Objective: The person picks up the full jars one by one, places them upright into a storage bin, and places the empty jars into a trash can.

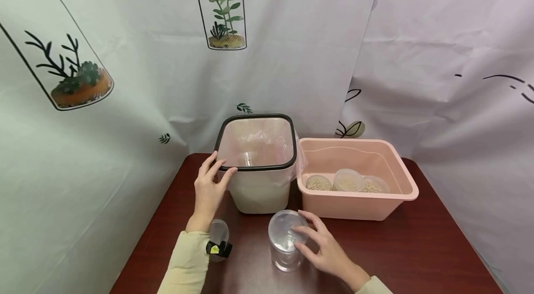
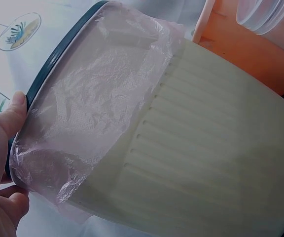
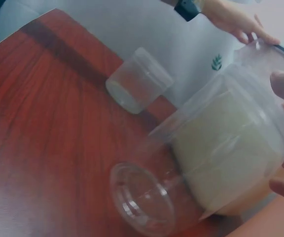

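My left hand (image 1: 209, 189) is at the near left corner of a pale trash bin (image 1: 260, 192) with a black rim and a thin pink liner (image 2: 102, 84). Its fingers are spread, with the thumb (image 2: 17, 106) right at the rim. A clear container (image 1: 248, 159) shows inside the bin. My right hand (image 1: 325, 247) is at a clear round jar (image 1: 285, 254) standing upright on the table, fingers spread over the top's right side. Behind my left wrist stands a smaller clear jar (image 3: 138, 81), partly hidden in the head view.
Right of the bin, a pink tub (image 1: 350, 206) holds several lidded containers, among them one with pale round beads or beans (image 1: 319, 183). A dark red wooden table (image 1: 417, 247) lies beneath everything. Printed cloth (image 1: 283, 67) hangs behind and at the sides.
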Tool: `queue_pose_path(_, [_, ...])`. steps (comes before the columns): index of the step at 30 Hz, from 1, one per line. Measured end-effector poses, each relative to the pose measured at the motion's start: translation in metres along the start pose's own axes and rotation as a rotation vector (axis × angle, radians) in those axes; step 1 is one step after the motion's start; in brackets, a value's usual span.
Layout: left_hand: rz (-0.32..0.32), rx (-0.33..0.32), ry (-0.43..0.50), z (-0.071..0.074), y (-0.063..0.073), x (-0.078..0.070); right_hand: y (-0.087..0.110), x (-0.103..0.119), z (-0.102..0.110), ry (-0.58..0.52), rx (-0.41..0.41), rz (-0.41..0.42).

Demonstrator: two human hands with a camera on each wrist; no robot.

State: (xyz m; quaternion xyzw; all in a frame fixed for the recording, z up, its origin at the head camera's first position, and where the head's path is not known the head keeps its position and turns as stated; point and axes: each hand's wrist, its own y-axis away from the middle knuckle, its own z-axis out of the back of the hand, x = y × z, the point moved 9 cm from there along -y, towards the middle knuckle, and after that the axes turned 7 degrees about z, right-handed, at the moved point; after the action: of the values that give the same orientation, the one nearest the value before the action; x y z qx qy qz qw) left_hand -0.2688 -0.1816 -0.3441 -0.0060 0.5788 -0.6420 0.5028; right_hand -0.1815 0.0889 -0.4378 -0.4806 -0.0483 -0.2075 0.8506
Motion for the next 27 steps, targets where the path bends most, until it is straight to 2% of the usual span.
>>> queue_pose_path(3, [-0.003, -0.001, 0.002, 0.000, 0.000, -0.001, 0.008, -0.001, -0.003, -0.015, 0.002, -0.014])
queue_pose_path(6, [-0.008, -0.004, -0.001, 0.000, 0.001, -0.002, 0.013, 0.001, -0.006, -0.056, -0.028, -0.025])
queue_pose_path(14, [-0.011, -0.015, 0.012, 0.001, 0.002, -0.002, 0.010, 0.013, -0.008, -0.107, -0.134, -0.068])
queue_pose_path(22, [0.021, 0.010, 0.003, -0.002, 0.000, 0.001, 0.009, 0.014, -0.007, -0.130, -0.196, -0.054])
queue_pose_path(27, [0.020, 0.004, 0.002, -0.001, -0.001, 0.002, 0.006, 0.017, -0.005, -0.123, -0.219, -0.033])
